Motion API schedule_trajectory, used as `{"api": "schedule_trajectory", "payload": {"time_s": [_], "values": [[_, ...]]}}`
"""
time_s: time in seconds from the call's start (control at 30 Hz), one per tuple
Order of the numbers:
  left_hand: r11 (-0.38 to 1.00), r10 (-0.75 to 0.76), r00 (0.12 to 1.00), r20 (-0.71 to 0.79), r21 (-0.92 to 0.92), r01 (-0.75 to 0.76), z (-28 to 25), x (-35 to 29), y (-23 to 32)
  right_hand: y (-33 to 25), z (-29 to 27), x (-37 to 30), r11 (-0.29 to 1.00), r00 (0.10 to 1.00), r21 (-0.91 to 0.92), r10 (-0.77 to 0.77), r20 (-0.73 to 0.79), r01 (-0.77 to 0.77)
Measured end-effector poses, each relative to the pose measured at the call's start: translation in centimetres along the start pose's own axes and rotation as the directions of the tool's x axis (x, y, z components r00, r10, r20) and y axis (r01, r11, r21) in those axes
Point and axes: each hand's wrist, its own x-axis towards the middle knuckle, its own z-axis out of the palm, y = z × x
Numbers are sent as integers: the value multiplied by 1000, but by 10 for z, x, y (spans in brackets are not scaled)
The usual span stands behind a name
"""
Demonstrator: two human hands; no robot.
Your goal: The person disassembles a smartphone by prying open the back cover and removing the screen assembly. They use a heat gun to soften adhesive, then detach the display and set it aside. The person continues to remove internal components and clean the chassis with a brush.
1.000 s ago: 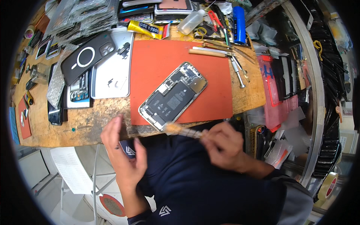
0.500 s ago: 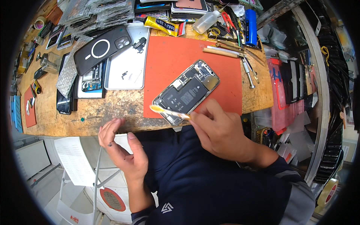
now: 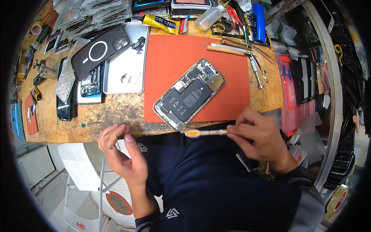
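A toothbrush (image 3: 208,132) with orange bristles is pinched in the fingers of my right hand (image 3: 259,137), held level in front of the table edge and over my lap. Beyond it an opened phone (image 3: 190,96) lies slanted on the orange mat (image 3: 170,58), its black battery and boards exposed. The brush and the phone are apart. By the front edge of the table, my left hand (image 3: 125,156) holds nothing, its thumb up and apart from the curved fingers.
Left of the mat stands a white tray (image 3: 133,83) with small parts, a black phone case (image 3: 87,62) overlapping it. A yellow glue tube (image 3: 164,23) and a clear bottle (image 3: 208,18) lie behind. Several hand tools (image 3: 228,49) and a blue cylinder (image 3: 258,23) are at the right.
My right hand has drawn the toothbrush to the right and toward me, off the phone's lower end. My left hand stays nearly in place. The whole view has shifted slightly.
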Motion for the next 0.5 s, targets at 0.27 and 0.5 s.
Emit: {"api": "schedule_trajectory", "payload": {"time_s": [0.27, 0.5], "values": [[977, 207, 971, 119, 24, -212, 15, 2, 16, 18, -28, 32, 989, 988, -58, -132, 78, 137], [938, 289, 929, 231, 127, -323, 33, -10, 28, 44, 18, 121, 867, 868, -32, -497, -10, 497]]}}
